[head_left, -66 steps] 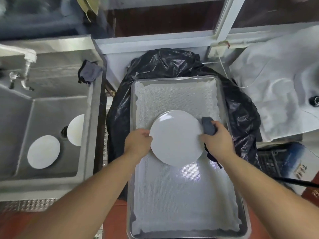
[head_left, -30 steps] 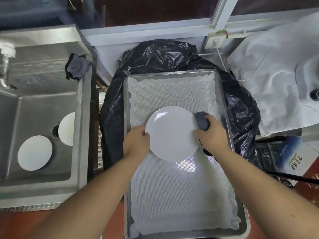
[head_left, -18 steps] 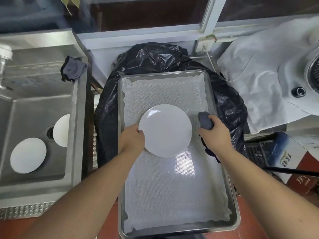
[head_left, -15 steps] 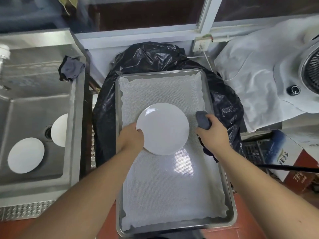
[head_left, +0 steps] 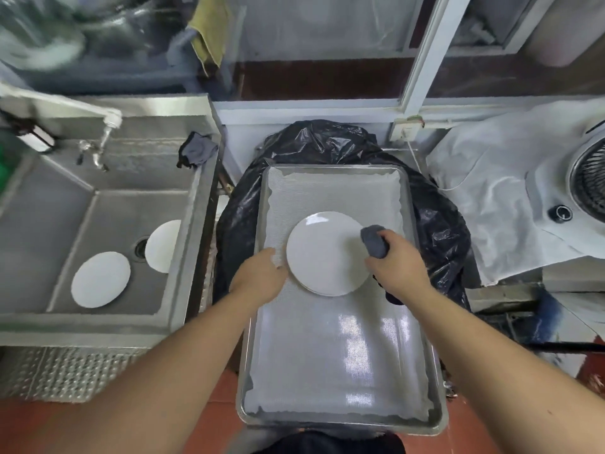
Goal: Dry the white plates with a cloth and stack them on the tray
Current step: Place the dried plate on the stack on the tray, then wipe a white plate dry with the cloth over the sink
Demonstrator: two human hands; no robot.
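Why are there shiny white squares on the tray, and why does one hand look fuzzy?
Head view: the squares are window light glaring off the tray liner; the left hand is smeared, likely motion blur; the right hand, gripping the cloth, looks sharper; straight edges bend near the picture's borders from the wide lens.

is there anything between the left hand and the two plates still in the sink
Only the sink's right wall and rim lie between the left hand and the two plates on the sink floor. The hand must go up over that wall. Nothing lies on the plates, though the wall hides part of the nearer one.
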